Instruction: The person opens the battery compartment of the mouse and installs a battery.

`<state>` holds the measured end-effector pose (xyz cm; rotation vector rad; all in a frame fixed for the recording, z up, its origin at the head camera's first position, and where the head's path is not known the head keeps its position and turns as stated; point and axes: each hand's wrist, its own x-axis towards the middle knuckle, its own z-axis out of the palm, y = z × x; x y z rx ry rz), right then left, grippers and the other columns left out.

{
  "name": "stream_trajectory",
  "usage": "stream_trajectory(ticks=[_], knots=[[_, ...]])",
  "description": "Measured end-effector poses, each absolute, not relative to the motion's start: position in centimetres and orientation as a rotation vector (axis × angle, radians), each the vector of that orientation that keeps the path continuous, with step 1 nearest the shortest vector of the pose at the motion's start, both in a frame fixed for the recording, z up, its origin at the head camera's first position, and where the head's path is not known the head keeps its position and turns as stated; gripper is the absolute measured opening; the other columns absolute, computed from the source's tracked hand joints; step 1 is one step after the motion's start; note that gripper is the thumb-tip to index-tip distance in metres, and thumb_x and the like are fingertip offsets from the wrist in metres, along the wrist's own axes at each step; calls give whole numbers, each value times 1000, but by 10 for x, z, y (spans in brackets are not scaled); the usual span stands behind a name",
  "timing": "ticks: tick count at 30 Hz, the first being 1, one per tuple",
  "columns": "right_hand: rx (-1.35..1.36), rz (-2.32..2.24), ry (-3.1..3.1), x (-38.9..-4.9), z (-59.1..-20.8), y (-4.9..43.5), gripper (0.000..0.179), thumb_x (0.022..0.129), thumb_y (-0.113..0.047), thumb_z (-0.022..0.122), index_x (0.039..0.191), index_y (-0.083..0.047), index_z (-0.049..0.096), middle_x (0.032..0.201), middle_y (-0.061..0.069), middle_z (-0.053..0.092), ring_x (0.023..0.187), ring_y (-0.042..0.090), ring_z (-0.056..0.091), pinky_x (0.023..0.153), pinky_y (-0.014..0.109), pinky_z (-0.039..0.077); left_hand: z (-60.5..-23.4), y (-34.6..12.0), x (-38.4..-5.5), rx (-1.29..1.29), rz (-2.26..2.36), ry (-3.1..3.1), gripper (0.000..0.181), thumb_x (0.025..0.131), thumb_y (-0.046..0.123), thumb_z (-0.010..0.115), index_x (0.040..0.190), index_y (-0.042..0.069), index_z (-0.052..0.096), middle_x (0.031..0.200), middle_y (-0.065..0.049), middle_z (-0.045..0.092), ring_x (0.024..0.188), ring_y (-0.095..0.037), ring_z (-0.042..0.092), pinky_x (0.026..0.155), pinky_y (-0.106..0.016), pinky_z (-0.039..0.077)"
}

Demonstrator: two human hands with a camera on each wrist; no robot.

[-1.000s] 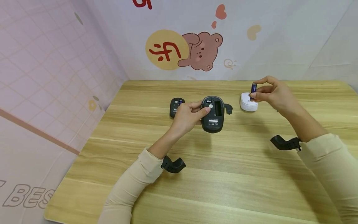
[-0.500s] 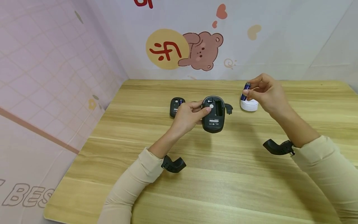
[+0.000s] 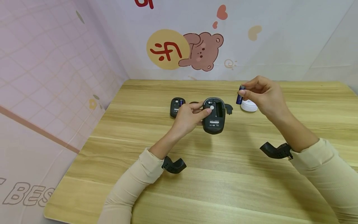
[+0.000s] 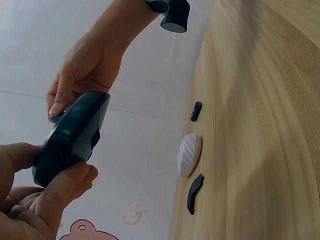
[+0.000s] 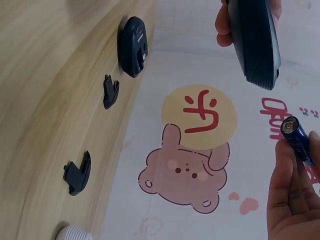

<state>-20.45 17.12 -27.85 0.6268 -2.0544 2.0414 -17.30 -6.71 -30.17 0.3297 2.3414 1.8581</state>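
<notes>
My left hand [image 3: 188, 117] grips a black computer mouse [image 3: 213, 126] above the table, its underside and bare battery slot turned up, with the thumb on that underside. To its right, my right hand [image 3: 265, 96] pinches a dark blue battery [image 3: 240, 95] between thumb and fingers, held upright and apart from the mouse. The battery's end [image 5: 290, 126] faces the right wrist camera. In the left wrist view the held mouse [image 4: 70, 140] hides most of the battery. Behind my left hand lies a second black mouse [image 3: 176, 105], underside up, with a blue battery in its slot.
A white, ribbed rounded box [image 3: 249, 107] stands near the back of the wooden table. Two black battery covers lie there: one cover [image 5: 77, 173] nearer the box, the other cover [image 5: 111, 91] nearer the second mouse. Another blue battery [image 4: 196, 111] lies beyond the box.
My right hand has moved left with the battery, toward the held mouse; the battery now leans slightly the other way from upright. My left hand and the mouse stay nearly still.
</notes>
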Motion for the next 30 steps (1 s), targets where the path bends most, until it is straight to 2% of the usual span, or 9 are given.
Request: stream_trajectory(ticks=[8,12,15,17,22,24,30], knots=[[611,2054,-2011,-199,-274,164,12,77,9,69,84,-1,70,82,1,70,66,9,65,62,17,53,-304,-65,-172,313,1852,2318,47,88,15,64,130,0,50,107,-18,64,85,-18,67,65,-30,56],[690,2121,-1923,-196,-272,156,11,76,12,68,82,3,69,80,5,69,68,10,66,65,18,54,-304,-63,-172,314,1848,2324,46,89,15,64,130,0,50,106,-17,65,84,-17,67,67,-32,56],[755,2085,-1932,-193,-271,148,12,76,14,67,81,4,68,79,5,69,70,11,66,65,18,54,-303,-63,-171,314,1854,2310,46,89,14,64,131,0,50,106,-17,65,84,-17,67,66,-30,56],[768,1983,-2010,-192,-270,144,10,77,11,68,81,2,69,78,3,69,64,8,63,57,14,51,-303,-62,-171,315,1859,2296,46,89,14,64,131,0,50,107,-17,65,85,-18,67,65,-28,56],[737,1686,-2210,-189,-273,135,6,79,5,70,81,-1,69,80,0,68,65,6,63,55,13,50,-303,-61,-171,332,1860,2283,47,89,14,64,131,-1,49,107,-17,65,87,-18,66,65,-28,56],[731,1617,-2248,-188,-274,133,5,79,4,70,81,-1,69,81,0,67,70,7,65,61,16,52,-303,-61,-171,333,1854,2293,47,89,14,64,131,-1,49,107,-17,65,87,-18,66,65,-29,56],[712,1497,-2310,-187,-275,132,5,81,-4,71,83,1,69,81,1,67,67,8,60,53,15,47,-302,-62,-171,334,1845,2306,47,89,16,63,131,0,49,108,-17,64,88,-18,66,65,-28,56]])
